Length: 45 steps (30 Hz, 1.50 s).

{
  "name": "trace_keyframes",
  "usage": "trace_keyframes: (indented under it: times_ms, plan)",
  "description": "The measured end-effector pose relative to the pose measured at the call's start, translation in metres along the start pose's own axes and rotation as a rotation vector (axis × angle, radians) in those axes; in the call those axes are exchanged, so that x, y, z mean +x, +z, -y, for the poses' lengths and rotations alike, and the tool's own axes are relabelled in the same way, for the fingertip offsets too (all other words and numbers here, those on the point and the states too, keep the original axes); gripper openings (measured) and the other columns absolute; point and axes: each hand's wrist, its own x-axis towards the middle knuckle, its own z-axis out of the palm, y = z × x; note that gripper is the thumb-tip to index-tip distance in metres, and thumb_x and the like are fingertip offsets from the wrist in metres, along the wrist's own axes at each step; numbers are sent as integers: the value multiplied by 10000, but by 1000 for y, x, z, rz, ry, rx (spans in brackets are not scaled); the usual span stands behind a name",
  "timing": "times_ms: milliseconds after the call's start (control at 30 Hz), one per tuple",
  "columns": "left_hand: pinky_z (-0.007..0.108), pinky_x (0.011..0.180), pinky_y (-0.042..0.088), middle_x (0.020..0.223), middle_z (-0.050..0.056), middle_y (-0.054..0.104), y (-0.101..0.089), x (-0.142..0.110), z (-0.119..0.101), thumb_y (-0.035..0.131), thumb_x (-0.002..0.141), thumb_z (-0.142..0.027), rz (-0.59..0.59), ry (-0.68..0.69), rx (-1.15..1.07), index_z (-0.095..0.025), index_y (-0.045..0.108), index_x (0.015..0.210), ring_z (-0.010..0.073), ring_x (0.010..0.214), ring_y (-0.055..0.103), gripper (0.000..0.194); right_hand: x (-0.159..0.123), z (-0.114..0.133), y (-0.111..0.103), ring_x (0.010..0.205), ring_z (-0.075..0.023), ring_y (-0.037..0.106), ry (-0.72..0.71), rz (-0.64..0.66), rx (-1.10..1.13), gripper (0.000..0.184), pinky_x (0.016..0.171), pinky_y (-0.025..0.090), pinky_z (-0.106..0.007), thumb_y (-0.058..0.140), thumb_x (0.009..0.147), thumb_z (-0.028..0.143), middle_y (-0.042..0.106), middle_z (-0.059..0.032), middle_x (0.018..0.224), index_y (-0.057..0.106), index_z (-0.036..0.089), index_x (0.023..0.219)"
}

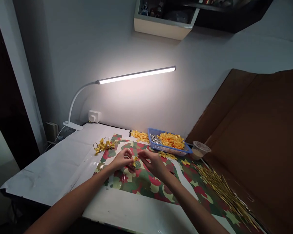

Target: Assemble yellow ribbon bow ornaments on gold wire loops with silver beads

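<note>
White-covered table [51, 165], camouflage-patterned sheet [127, 185], blue basket [187, 150], golden bows [102, 146], golden strands [219, 185]

Satiny-looking bow [135, 161], plastic basket [171, 150], matt cardboard [256, 130].

Dim overall — a white lamp [136, 75] brightens the wall [146, 100] — cardboard [266, 130] at right shadowed.

Before you, a ribbon bow [135, 162] sits between your left hand [122, 160] and right hand [151, 161], above a sheet [129, 180] on the table [39, 175]. A cluster of bows [103, 146] lies to the left. Behind your hands stands a basket [169, 150] — beads [155, 139] in its left part, a heap of bows [172, 140] in its right. Right of it sits a plastic cup [198, 151]; nearer you lies a wire bundle [222, 185], with cardboard [256, 130] beyond. The desk lamp [73, 125] stands back left.
</note>
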Motion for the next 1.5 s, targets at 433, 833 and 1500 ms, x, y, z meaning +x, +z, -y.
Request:
trace_keyframes:
  times_ms: [433,833,1500]
  plan:
    - [235,565,484,703,-43,572,10,-5,-14,747,573,-193,-49,19,-104,-182,500,771,118,613,603,316,-13,-25,-5,844,-223,689,223,-304,44,208,739,533,-328,512,895,363,734,-65,897,655,213,907]
    - [230,573,481,660,-51,563,13,-5,-17,740,559,-206,-50,-10,-103,-190,491,745,109,600,587,312,-27,-39,-3,760,-226,683,273,-409,-14,164,700,514,-339,546,865,338,747,-52,853,673,236,858]
    - [243,550,496,645,-48,570,15,-8,-21,758,572,-229,-29,-16,-141,-185,491,754,123,586,609,326,-35,-31,14,756,-206,725,355,-16,351,422,738,577,-357,628,817,283,726,-46,936,511,254,1222]
